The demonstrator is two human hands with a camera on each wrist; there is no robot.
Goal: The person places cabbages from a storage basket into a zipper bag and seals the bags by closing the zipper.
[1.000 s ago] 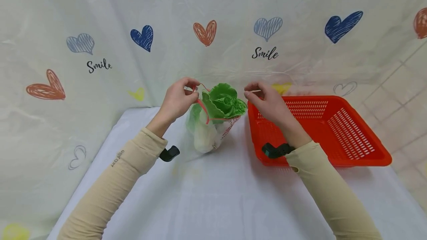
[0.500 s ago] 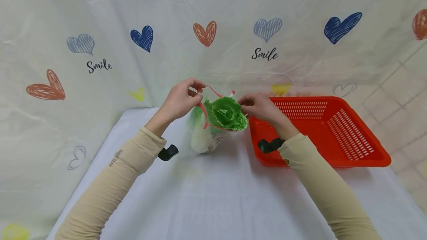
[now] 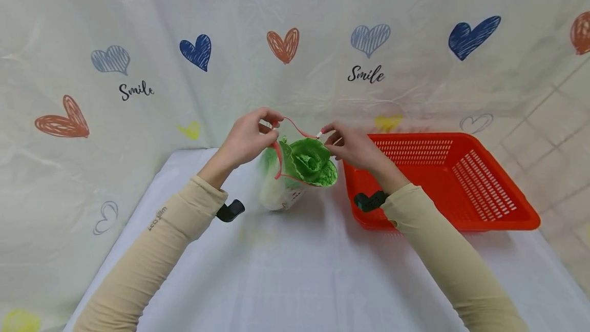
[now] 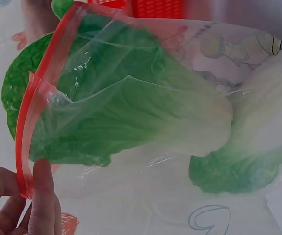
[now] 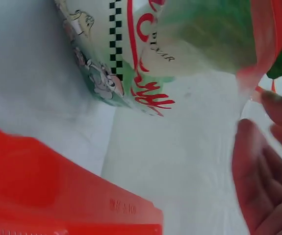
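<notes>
A clear zip bag (image 4: 126,181) with a red zip strip stands on the table, its mouth open. Inside are a leafy Chinese cabbage (image 3: 310,158), green leaves poking out past the strip, and a second cabbage (image 4: 236,171) lower down. My left hand (image 3: 252,131) pinches the strip's left end between thumb and fingers. At the opposite end, by the small white slider (image 3: 319,135), my right hand (image 3: 350,145) holds the bag's corner with its fingertips. Red lettering and cartoon figures show on the bag's printed side (image 5: 126,58) in the right wrist view.
A red plastic basket (image 3: 470,140) with slotted walls stands to the right of the bag, below my right forearm. A white cloth covers the table (image 3: 295,270). Behind it hangs a pale sheet (image 3: 322,4) printed with hearts.
My right hand has come in from beside the bag to the right end of its mouth. The cabbage leaves sit lower and the mouth is spread wider. My left hand keeps its pinch.
</notes>
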